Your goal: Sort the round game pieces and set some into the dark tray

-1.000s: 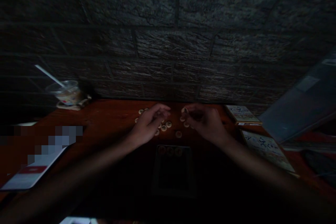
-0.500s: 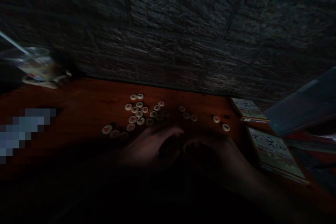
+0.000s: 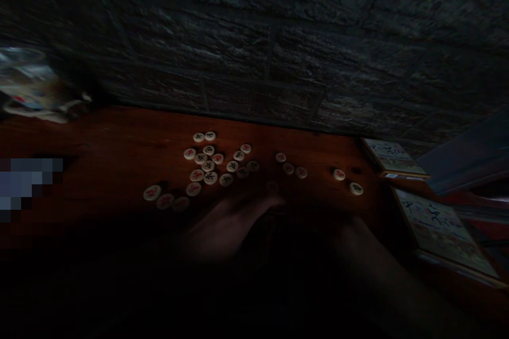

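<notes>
Xiangqi pieces: round, pale discs [image 3: 210,178] lying flat on the wooden tabletop [image 3: 131,153], most of them clustered beyond the left hand [image 3: 233,222]; three red-marked ones sit right of that cluster, and a red and a black one lie farther right, near the boxes.
Left hand: low at the near side of the pieces, fingers pointing right, a dim disc just beyond the fingertips; whether it grips anything cannot be told.
Right hand: its wrist [image 3: 353,235] shows, but the fingers sink into shadow (the near side is almost black), so its spread or hold cannot be told.
Back edge: the tabletop runs up to the rough stone wall [image 3: 238,53], with a strip of wood between wall and discs.
Room at left: a wide stretch of wood lies between the discs and the plastic cup [image 3: 27,82] at the picture's border.
Right side: two flat boxes, a farther box [image 3: 393,156] and a nearer box [image 3: 445,228], stand just apart.
Writing: single Chinese characters, red or black, on the discs; dark brush-style characters on both box tops, too dim to read; the farther box's side bears a white label, unreadable.
</notes>
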A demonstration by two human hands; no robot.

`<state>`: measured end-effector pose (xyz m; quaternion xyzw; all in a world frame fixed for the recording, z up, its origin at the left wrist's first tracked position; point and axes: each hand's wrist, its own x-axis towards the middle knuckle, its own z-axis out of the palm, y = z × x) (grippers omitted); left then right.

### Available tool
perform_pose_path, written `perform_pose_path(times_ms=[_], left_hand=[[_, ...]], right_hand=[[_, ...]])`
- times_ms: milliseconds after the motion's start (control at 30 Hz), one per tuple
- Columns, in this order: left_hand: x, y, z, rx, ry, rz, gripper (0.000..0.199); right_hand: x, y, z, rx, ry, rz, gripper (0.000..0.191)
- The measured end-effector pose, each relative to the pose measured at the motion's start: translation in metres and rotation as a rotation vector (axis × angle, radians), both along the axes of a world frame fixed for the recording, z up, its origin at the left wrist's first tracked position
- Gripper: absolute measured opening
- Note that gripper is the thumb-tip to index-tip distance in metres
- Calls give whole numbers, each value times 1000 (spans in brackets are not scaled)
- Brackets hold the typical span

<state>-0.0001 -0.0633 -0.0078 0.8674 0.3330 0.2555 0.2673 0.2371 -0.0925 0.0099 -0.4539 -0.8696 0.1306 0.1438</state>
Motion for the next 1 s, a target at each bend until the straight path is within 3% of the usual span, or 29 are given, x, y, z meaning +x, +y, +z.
perform_pose_path(times_ms=[400, 733, 1000], left_hand=[[-1, 3, -7, -27, -6, -42, 54], [-2, 3, -11, -33, -12, -65, 57], [0, 4, -10, -22, -16, -46, 52]], right_hand=[[-3, -2, 4, 9, 32, -33, 51], [-6, 1, 5, -85, 71, -55, 48], [-3, 1, 0, -35, 85, -66, 53]])
